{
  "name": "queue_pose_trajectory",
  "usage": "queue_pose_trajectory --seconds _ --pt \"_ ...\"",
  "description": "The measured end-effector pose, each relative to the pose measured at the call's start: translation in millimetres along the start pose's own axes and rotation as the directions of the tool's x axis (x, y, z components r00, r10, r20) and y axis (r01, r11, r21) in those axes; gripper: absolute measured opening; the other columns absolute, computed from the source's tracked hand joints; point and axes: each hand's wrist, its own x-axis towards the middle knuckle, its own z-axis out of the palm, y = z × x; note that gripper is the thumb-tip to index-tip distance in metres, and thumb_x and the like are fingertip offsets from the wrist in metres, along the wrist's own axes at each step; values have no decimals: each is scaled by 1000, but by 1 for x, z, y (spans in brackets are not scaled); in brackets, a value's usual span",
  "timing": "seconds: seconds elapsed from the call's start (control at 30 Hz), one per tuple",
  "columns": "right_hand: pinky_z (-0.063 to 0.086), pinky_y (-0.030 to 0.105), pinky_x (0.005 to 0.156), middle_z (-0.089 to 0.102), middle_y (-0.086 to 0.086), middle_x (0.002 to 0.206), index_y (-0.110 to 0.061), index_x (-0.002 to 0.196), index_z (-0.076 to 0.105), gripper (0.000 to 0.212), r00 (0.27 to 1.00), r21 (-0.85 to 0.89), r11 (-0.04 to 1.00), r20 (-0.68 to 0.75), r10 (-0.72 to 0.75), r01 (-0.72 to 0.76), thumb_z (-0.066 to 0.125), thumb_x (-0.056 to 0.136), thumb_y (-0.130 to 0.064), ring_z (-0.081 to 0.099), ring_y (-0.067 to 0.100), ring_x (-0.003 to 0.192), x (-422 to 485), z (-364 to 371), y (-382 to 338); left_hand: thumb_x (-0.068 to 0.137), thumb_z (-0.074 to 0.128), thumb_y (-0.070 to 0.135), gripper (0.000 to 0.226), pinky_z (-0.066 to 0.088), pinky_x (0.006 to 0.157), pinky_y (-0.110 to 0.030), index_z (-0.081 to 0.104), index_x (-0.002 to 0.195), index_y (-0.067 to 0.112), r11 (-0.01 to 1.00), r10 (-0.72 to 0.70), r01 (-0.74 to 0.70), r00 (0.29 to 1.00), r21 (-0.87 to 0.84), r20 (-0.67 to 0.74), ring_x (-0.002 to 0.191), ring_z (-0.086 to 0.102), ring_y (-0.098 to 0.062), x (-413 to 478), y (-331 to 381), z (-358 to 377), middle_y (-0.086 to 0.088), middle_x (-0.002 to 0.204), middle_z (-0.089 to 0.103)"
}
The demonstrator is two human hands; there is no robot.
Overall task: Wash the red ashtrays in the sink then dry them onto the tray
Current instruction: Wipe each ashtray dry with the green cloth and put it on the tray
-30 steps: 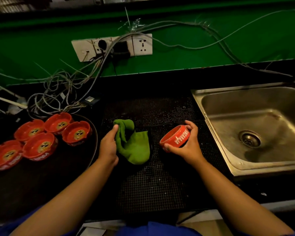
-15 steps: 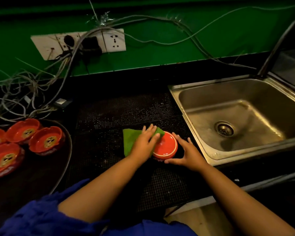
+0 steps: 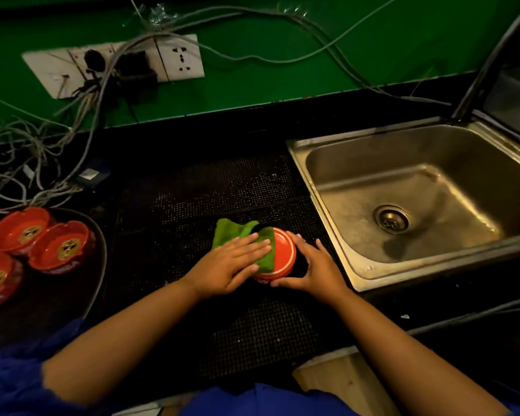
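At the far left, a dark round tray [image 3: 103, 259] is carrying the red ashtrays [image 3: 62, 246], which are sitting upright and touching one another; at least three are showing, the rest running off the edge of the view. Behind them a tangle of grey cables [image 3: 27, 163] is trailing up the green wall to a white socket panel [image 3: 180, 58].

A black perforated mat [image 3: 207, 187] is covering the counter in the middle. A green cloth [image 3: 231, 231] is lying on it, with its right part draped over the upturned ashtray [image 3: 282, 250], which is sitting base up on the mat, just left of the sink. The left hand [image 3: 225, 265] is lying flat on the cloth, fingers straight and close together, gripping nothing and pressing the fabric down onto the left half of the ashtray's base.

The right hand [image 3: 315, 265] is holding the same ashtray from its right side. Its thumb is curving round the near edge and its forefinger is reaching round the far edge, so the rim is sitting between them, while the other fingers are spreading loosely over the mat.

To the right, the stainless steel sink [image 3: 327, 229] is set into the counter, and its round drain [image 3: 392, 219] is showing in the basin floor.
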Motion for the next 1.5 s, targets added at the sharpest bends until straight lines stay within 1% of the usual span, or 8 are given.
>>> queue_pose_trajectory --seconds 0.13,0.37,0.57,0.8,1.1,1.27,1.37,1.5 --pt "1 26 114 39 -12 146 -28 145 28 112 1000 -31 1000 -12 -6 6 78 52 -65 24 2 138 1 -2 -3 90 14 53 67 9 116 -33 28 145 18 956 -291 292 957 -31 9 140 6 -11 40 28 9 4 151 25" --pt "0 28 115 39 -13 144 -27 144 31 113 1000 -29 1000 -14 -9 8 70 48 -73 23 0 137 0 -1 -2 100 24 43 51 25 112 -38 41 138 14 992 -44 44 999 -117 0 139 27 -16 -6 12 4 5 145 39" --pt "0 31 117 39 -10 147 -26 145 30 108 1000 -52 998 -4 -20 20 74 56 -66 21 -1 137 1 0 0 89 21 50 65 16 115 -38 40 140 14 943 -321 316 947 -108 -33 138 15 -14 37 37 11 0 146 37" --pt "-1 30 116 40 -8 147 -25 145 31 108 1000 -21 1000 -20 -10 9 71 54 -70 23 2 139 0 1 1 98 29 43 50 26 110 -40 46 136 15 978 -145 130 986 -162 -79 138 29 -16 -3 30 10 6 142 42" --pt "-2 30 116 41 -7 147 -28 145 31 114 1000 -28 1000 -14 -2 2 61 47 -79 22 1 139 -1 0 -1 78 33 62 76 15 113 -34 47 135 13 889 -458 449 881 -94 -119 137 21 -12 22 53 13 -1 143 42" --pt "0 30 116 41 -8 146 -28 144 32 109 1000 -26 1000 -13 -5 5 75 52 -68 23 2 139 -1 -1 -3 84 46 47 54 23 110 -28 59 125 15 904 -341 312 939 -293 -49 131 33 -7 1 44 3 14 130 51" --pt "1 35 117 38 -7 148 -26 144 31 104 1000 -46 999 -24 -5 4 80 58 -57 23 6 141 -2 -2 -5 91 56 17 30 38 93 -9 63 113 -2 628 -557 386 829 -675 -44 103 54 15 -15 49 -15 33 95 65" --pt "-1 37 118 34 -6 150 -26 146 26 107 1000 -68 998 12 15 -14 79 59 -57 19 8 142 -2 -5 -9 97 43 17 26 56 74 -25 63 104 0 -46 -910 51 410 -998 63 83 69 -10 -17 30 -27 -2 89 74"
